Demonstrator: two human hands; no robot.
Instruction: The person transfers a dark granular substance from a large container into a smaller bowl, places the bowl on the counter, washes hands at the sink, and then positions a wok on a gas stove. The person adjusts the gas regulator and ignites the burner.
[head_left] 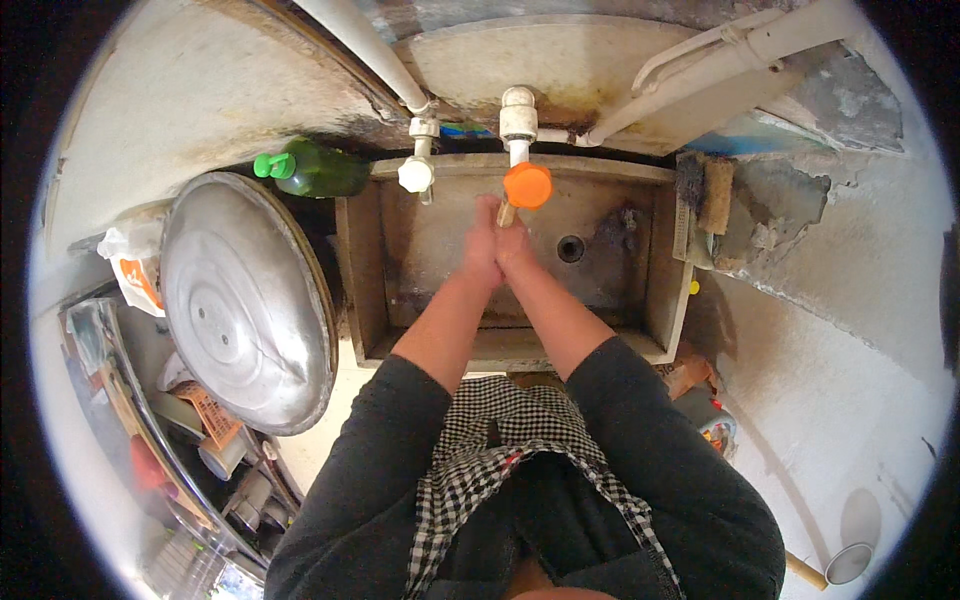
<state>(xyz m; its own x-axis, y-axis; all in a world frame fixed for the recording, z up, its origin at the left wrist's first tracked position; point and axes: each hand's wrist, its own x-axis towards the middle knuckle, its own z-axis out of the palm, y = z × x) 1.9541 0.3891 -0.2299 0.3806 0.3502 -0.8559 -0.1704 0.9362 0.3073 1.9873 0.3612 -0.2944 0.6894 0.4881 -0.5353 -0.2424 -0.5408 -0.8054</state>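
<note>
We see, at the near side, a person with dark sleeves (380,440) and a black-and-white checked apron (520,412), both forearms extending away over a sink. The rectangular sink (362,270), with worn, stained walls, occupies the centre of the scene. To its left we note a large round metal disc (247,303), dented and dull, tilted against the surroundings. A green bottle (320,170) with a bright green top lies between the disc and the sink's far left corner.

Over the basin we observe the left hand (482,242) and the right hand (512,243), brought together side by side and touching. The left hand's fingers lie nearly straight and point to the far side; those of the right are partly hidden by the tap. We cannot tell whether anything is enclosed between the palms.

At the sink's far right corner stands a brown brush (717,195). The orange-handled tap (528,186) hangs directly above the joined hands, its spout overlapping the right one in our view. Left of it we find a white-handled tap (417,175). Right of the hands, the round drain hole (570,248) opens in the basin floor.
</note>
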